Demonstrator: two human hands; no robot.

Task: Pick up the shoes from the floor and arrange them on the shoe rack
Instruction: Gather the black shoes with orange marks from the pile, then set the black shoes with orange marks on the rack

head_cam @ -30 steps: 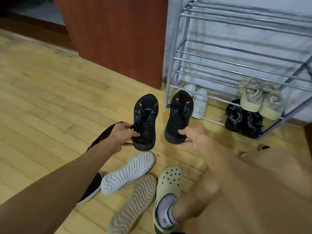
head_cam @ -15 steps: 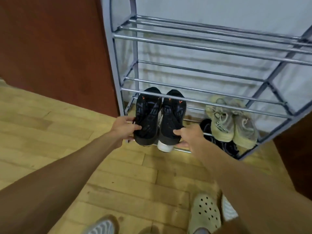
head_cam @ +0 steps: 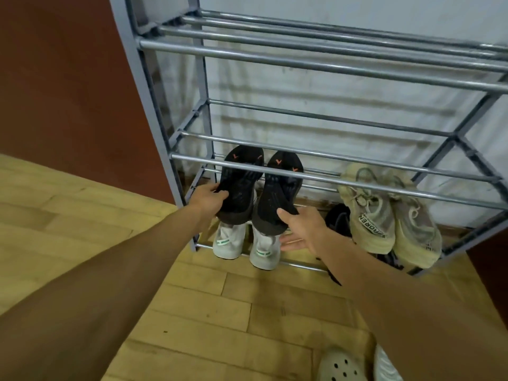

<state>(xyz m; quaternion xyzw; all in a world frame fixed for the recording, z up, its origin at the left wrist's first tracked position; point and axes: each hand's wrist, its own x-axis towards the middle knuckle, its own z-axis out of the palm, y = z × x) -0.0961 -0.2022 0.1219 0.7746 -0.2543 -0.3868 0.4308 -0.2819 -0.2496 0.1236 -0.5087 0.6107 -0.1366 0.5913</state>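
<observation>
Clog (head_cam: 341, 365) at five o'clock on the wooden floor (head_cam: 220, 312); at centre, hands apart, left hand (head_cam: 209, 198) grips the left black shoe (head_cam: 242, 185), right hand (head_cam: 302, 229) pinches the right black shoe (head_cam: 277, 199) by its heel; soles up, toes behind a shoe rack (head_cam: 302, 61) rail; white sneakers (head_cam: 228, 240) beneath; beige sneakers (head_cam: 384, 213) at three o'clock.

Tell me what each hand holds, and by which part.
Left hand grips the left black shoe near its heel; right hand pinches the right black shoe at its heel end.
</observation>
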